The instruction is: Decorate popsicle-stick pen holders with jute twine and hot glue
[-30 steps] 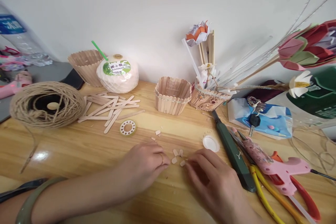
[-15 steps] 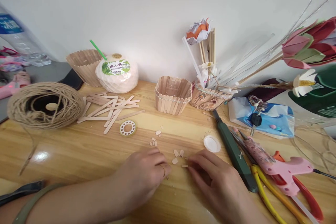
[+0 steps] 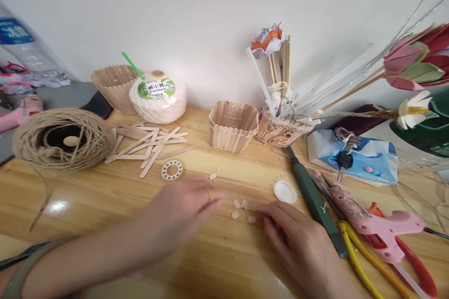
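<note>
- The wood chips (image 3: 235, 215) lie on the person's side of the stick pot (image 3: 233, 136), between both hands.
- The right hand (image 3: 298, 236) rests nearer the person and right of the pot, fingers curled, tips just beside one chip; whether they pinch anything, I cannot tell.
- The left hand (image 3: 185, 203), near side and left of the pot, is blurred, fingers drawn together; its grip cannot be told.
- Right of the pot, the white lid (image 3: 285, 192) and green cutter (image 3: 317, 205) crowd the right hand.
- Left of the pot: tape roll (image 3: 172, 177), loose sticks (image 3: 152, 162).
</note>
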A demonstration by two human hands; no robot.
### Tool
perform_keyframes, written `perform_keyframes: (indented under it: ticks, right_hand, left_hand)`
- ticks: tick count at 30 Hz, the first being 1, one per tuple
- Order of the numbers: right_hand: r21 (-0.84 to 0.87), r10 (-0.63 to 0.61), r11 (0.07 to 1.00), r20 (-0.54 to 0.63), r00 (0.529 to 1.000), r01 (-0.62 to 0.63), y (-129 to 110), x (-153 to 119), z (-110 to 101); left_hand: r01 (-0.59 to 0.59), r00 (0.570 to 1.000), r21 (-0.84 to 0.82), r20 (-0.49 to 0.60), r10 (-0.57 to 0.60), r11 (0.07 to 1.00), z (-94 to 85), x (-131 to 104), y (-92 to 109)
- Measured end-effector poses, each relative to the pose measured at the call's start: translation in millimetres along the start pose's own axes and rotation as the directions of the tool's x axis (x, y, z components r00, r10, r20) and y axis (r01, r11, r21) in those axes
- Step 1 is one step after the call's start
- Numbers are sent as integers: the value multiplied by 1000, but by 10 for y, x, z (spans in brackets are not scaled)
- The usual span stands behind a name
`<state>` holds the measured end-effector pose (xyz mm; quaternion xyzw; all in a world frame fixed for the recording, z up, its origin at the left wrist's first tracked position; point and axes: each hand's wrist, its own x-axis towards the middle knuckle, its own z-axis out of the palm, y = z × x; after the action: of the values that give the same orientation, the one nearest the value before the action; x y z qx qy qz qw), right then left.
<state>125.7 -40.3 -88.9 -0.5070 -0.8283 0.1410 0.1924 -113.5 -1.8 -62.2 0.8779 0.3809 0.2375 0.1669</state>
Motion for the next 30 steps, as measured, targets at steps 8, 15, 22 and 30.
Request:
perform_keyframes:
  ticks: [8, 15, 22, 30]
  right_hand:
    - [24, -14, 1000, 58, 998, 12, -32, 47, 60]
    - [40, -13, 999, 74, 997, 10, 0, 46, 66]
    - [17, -65, 998, 64, 996, 64, -29, 52, 43]
    - [-137, -50, 989, -27, 998, 46, 8, 31, -92]
  left_hand:
    - [268, 963, 76, -42, -265, 961, -241, 174, -192]
    - [298, 954, 146, -3, -300, 943, -216, 174, -243]
    - [230, 970, 108, 58, -237, 967, 2, 223, -316]
    - [278, 949, 96, 123, -289, 956, 60, 310, -302]
